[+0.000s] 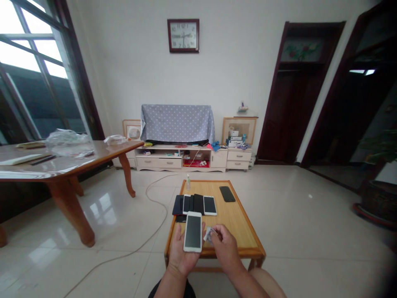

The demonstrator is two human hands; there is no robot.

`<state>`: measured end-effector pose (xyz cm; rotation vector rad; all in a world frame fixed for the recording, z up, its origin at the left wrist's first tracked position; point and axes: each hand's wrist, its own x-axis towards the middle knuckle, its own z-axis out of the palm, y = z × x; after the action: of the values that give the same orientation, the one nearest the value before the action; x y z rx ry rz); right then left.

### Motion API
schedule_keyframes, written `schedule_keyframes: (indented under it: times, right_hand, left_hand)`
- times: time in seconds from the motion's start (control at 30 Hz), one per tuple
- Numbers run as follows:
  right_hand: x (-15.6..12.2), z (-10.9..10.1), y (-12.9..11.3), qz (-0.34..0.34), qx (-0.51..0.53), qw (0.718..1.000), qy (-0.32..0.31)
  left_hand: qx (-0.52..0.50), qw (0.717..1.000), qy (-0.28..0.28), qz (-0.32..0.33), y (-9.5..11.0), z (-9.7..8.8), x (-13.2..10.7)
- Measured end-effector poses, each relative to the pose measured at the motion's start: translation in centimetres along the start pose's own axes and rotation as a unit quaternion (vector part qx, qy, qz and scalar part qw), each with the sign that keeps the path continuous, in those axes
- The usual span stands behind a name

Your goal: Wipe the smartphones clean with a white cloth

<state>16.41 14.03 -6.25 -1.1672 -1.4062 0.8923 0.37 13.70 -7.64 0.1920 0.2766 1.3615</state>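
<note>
Room: tiled living room, with a large window on the left side and a square wall clock on the far wall.

Far wall: cream TV cabinet beneath a dotted grey cover; small items fill its shelves.

Left side: large wooden table carrying a crumpled plastic bag.

Floor: white cable looping across the tiles, left of the work surface.

Work surface: low wooden desk, directly ahead of the person, with its near edge under the hands.

Left hand: palm up, above the near edge of the desk. Grip: cradling, fingers behind the held item, which lies across the palm.

Held item: white smartphone, screen up, dark and upright in view, resting in the left hand.

Right hand: beside the left hand, over the near right part of the desk. Grip: fingers pressed together, pinching a small white cloth.

Cloth position: just beside the right edge of the white smartphone; contact cannot be confirmed.

Desk, far side: row of overlapping phones, with a separate black phone to the far right and a small clear bottle at the far edge.
</note>
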Motion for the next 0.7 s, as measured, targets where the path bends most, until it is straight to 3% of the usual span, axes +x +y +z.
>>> schedule_keyframes:
  times: [0.17,0.4,0.57,0.7]
  right_hand:
    - [-2.8,0.9,-2.1,0.047,0.061,0.996,-0.039]
    - [-6.3,1.5,-3.2,0.163,0.106,0.977,-0.088]
    - [-9.0,1.5,-3.7,0.235,0.124,0.951,-0.156]
    - [-10.2,1.8,-3.7,0.222,0.116,0.955,-0.161]
  left_hand:
    - [0.026,0.997,-0.042,-0.058,-0.5,1.4,-3.9]
    - [0.038,0.994,-0.047,-0.087,-1.7,1.3,-7.7]
    - [0.029,0.998,-0.017,-0.049,-2.3,1.7,-9.3]
    - [0.026,0.999,-0.004,-0.038,-2.8,1.9,-9.9]
